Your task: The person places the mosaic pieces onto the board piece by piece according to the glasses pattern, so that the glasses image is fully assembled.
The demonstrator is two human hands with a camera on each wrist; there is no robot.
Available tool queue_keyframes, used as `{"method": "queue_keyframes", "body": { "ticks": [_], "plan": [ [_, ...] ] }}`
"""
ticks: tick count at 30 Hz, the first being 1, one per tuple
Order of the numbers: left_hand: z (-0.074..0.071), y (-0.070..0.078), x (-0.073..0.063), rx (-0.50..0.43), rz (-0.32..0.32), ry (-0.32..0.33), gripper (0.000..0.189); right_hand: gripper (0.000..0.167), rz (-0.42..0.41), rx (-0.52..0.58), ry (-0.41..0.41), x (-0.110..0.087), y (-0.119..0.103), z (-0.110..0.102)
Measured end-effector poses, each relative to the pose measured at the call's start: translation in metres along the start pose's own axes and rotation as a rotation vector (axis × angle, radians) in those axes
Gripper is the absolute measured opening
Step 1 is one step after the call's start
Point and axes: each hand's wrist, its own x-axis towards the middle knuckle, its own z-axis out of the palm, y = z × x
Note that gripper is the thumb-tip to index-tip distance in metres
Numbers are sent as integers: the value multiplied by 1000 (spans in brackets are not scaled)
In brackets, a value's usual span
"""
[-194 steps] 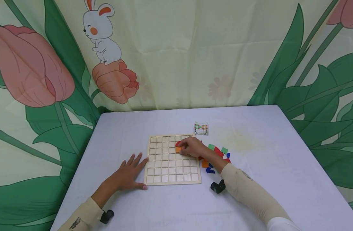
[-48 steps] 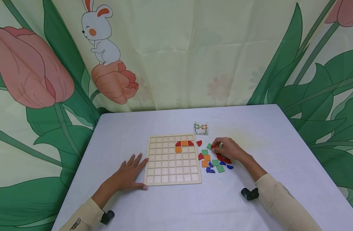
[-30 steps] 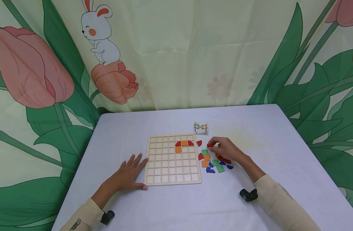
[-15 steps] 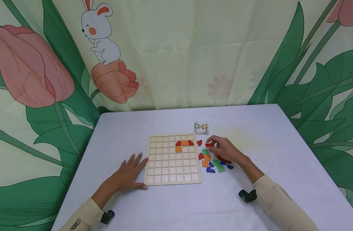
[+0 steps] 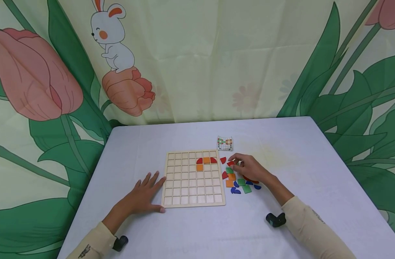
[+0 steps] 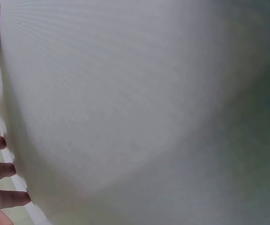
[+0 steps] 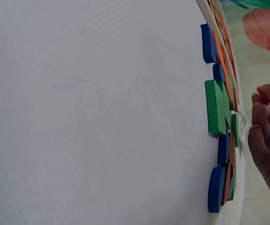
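Observation:
My right hand (image 5: 249, 167) pinches a red quarter-circle tile (image 7: 264, 95) between thumb and fingers, over the far end of the loose pieces. Spread flat on the cloth, my left hand (image 5: 142, 198) has its fingertips and thumb at the left edge of a wooden grid board (image 5: 184, 182). In the board's second row from the top, an orange square (image 5: 206, 160) sits between two red quarter-circles, the left one (image 5: 200, 160) and the right one (image 5: 213, 160). Directly under the left red piece lies another orange square (image 5: 200, 167).
Right of the board lie loose tiles: a red quarter-circle (image 5: 223, 160), a green square (image 5: 247, 189), an orange square (image 5: 229, 183), a blue piece (image 5: 237, 191) and several others. A small pattern card (image 5: 224, 143) lies behind the board on the white-covered table (image 5: 191, 230).
Since the oldest frame, an orange square and a red quarter-circle have joined the second row. My right hand has left the board, picked up a red tile and drifted left. My left hand stays put.

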Motion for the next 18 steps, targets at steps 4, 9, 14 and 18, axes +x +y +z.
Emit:
{"method": "queue_keyframes", "body": {
  "ticks": [4,9,14,18],
  "plan": [
    [0,0,0,3,-4,2,117,26,3,13,-9,1,-2,0],
    [1,0,0,1,-4,4,117,30,12,27,-33,3,-3,1],
    [1,0,0,-4,-5,4,117,33,28,60,-69,6,-3,2],
    [1,0,0,5,-2,5,117,34,27,96,-103,6,-4,3]
  ]
}}
